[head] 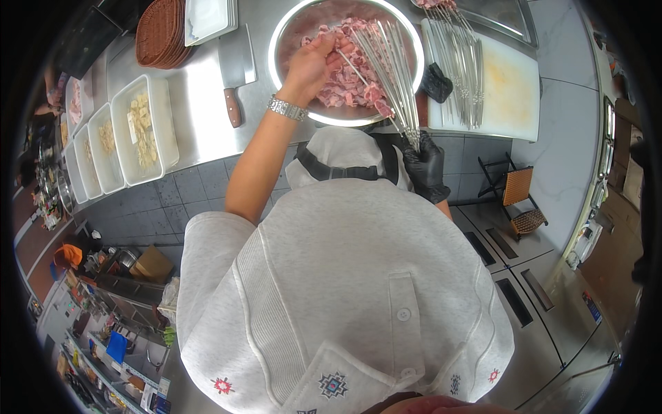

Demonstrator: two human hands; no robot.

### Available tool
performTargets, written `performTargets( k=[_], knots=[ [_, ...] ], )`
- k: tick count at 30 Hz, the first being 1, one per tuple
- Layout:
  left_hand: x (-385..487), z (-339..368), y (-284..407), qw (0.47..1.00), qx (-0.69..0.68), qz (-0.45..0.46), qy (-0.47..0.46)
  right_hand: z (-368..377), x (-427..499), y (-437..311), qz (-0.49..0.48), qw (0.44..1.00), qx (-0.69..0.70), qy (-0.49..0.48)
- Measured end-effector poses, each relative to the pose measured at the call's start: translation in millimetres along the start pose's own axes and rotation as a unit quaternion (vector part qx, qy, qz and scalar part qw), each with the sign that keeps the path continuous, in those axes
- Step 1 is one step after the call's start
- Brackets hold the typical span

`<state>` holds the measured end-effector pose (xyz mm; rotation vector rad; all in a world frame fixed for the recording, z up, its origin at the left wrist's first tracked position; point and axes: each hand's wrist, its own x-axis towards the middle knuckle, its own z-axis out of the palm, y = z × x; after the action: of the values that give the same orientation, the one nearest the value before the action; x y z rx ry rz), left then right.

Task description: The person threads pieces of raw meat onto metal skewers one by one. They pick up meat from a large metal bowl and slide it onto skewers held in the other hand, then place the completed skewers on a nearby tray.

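Observation:
My left hand (323,57), bare and wearing a metal-link watch (287,108), is over the cut raw meat (341,95) in a large steel bowl (274,64). Its curled fingers are at the tip of a single metal skewer (354,67); whether they pinch a piece of meat is hard to see. Two meat pieces (377,100) sit lower on that skewer. My right hand (425,163), in a black glove, grips a bundle of metal skewers (398,77) by their lower ends. The bundle fans out over the bowl's right side.
To the right, more skewers (468,77) and a black glove-like item (437,83) lie on a white cutting board (509,88). A cleaver (237,64), woven baskets (159,33), white trays (209,20) and plastic tubs (170,139) of pale pieces stand left. A folding chair (518,186) is at right.

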<state>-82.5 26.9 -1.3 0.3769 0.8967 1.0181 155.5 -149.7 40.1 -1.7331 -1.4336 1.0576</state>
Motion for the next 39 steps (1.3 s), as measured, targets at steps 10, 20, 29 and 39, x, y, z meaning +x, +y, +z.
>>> performTargets(
  k=[10, 20, 29, 39],
  knots=[
    [-10, 5, -7, 0.994, 0.104, -0.023, -0.018, 6, 1, 0, 0.023, 0.999, 0.044, -0.003],
    [-23, 24, -23, 0.996, 0.073, -0.051, 0.003, 17, 7, -7, 0.047, 0.999, 0.008, 0.015],
    [-31, 51, -57, 0.985, -0.133, -0.11, -0.022, 25, 24, 2, 0.015, 0.998, -0.015, 0.059],
    [-2, 66, -53, 0.946, -0.301, -0.118, -0.037, 33, 18, 0, -0.004, 0.994, 0.087, 0.074]
  ],
)
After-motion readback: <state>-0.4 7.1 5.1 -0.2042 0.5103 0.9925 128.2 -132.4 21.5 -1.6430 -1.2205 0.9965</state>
